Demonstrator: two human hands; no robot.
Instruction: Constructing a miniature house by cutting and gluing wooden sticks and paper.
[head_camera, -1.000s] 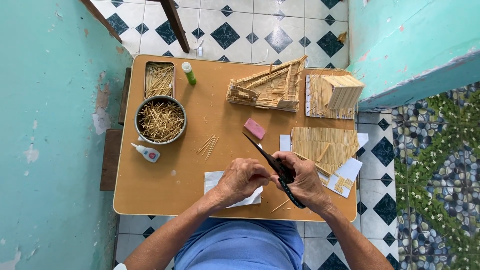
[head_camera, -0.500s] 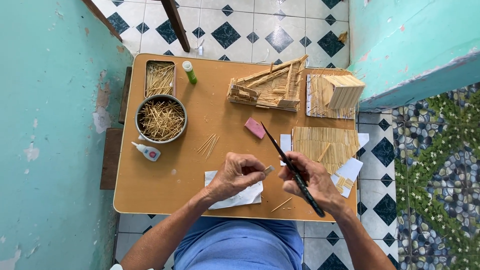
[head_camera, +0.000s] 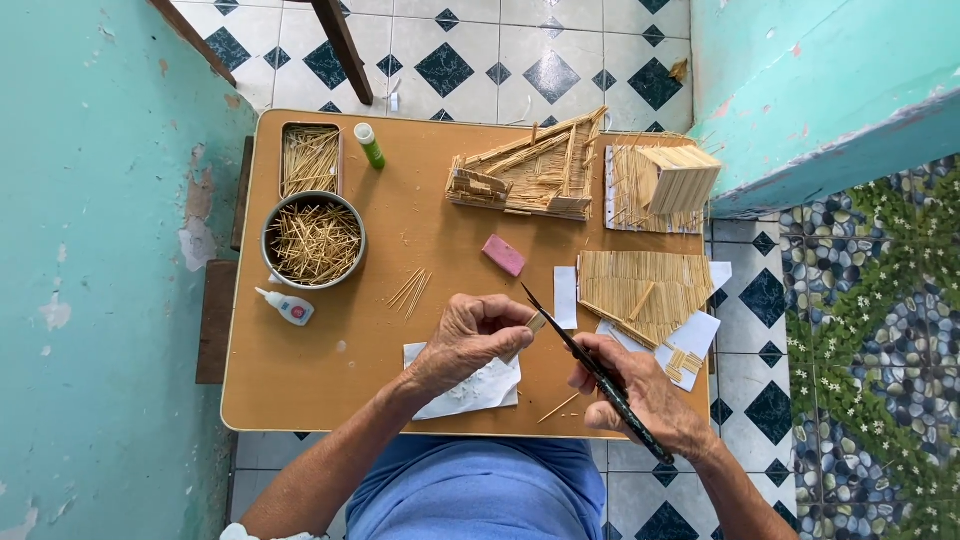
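left hand (head_camera: 470, 340) pinching small wood piece (head_camera: 537, 322), right hand (head_camera: 640, 385) gripping black brush (head_camera: 590, 365)

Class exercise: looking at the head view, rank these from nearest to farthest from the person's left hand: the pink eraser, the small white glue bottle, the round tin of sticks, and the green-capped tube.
Measured from the left hand:
1. Pink eraser, just beyond the hand, mid-table.
2. Small white glue bottle, off to the left.
3. Round tin of sticks, left, farther up the table.
4. Green-capped tube, near the table's far edge.
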